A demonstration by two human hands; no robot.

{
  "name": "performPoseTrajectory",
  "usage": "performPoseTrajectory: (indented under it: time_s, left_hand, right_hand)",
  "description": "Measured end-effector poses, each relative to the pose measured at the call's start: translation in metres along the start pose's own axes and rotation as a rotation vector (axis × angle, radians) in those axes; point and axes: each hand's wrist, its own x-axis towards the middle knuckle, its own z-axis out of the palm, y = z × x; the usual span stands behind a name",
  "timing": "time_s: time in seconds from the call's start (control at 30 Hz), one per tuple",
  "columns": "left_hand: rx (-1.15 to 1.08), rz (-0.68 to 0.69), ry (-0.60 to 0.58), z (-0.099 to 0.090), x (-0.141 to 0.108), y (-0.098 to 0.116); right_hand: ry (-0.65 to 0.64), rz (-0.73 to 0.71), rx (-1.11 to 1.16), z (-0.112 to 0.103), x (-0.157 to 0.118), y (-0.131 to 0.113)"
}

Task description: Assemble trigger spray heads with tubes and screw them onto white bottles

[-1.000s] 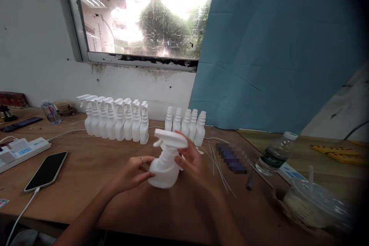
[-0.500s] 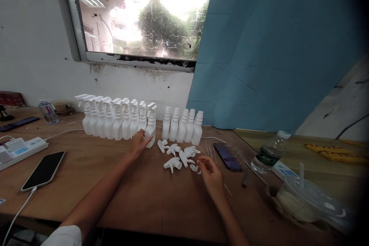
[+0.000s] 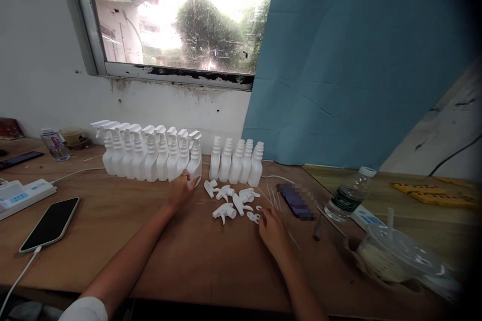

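- We have our left hand [image 3: 181,190] low at the near side of the end spray bottle [image 3: 195,158], thumb and fingers partly spread against its lower part; we cannot tell how firmly they grip it.
- That bottle stands upright at the right end of a row of white spray bottles [image 3: 151,163], each with its trigger head on, along the back of the table [image 3: 211,261].
- We hold our right hand [image 3: 272,225] low beside some small white rings [image 3: 250,216], its fingers curled in; we cannot tell whether a ring is between the fingertips.
- Just right of the row, we see five headless bottles [image 3: 236,163] upright and close together.
- In front of these lie five loose trigger heads [image 3: 225,212], between our two hands.
- Beyond our right hand we have thin tubes [image 3: 274,198] and a dark blue, partly blurred object [image 3: 295,201].
- Farther right stand a water bottle [image 3: 346,200] and a lidded cup [image 3: 387,256].
- At far left we see a phone [image 3: 50,224] plugged into a white cable.
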Motion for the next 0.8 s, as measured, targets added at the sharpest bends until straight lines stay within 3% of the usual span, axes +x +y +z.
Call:
performPoseTrajectory:
  time_s: [0.17, 0.3, 0.57, 0.8]
  left_hand:
    - [-0.096, 0.331, -0.16, 0.016, -0.017, 0.022]
    - [-0.144, 0.444, -0.206, 0.029, -0.021, 0.029]
    - [-0.266, 0.335, -0.207, 0.028, -0.03, 0.016]
    - [-0.439, 0.155, -0.193, -0.002, -0.058, 0.023]
  right_hand:
    - [-0.096, 0.015, -0.134, 0.005, -0.008, 0.004]
    - [-0.125, 0.023, -0.163, 0.009, -0.007, 0.005]
    - [-0.08, 0.046, -0.056, 0.007, 0.0, 0.009]
    - [0.009, -0.056, 0.2, 0.001, 0.0, -0.018]
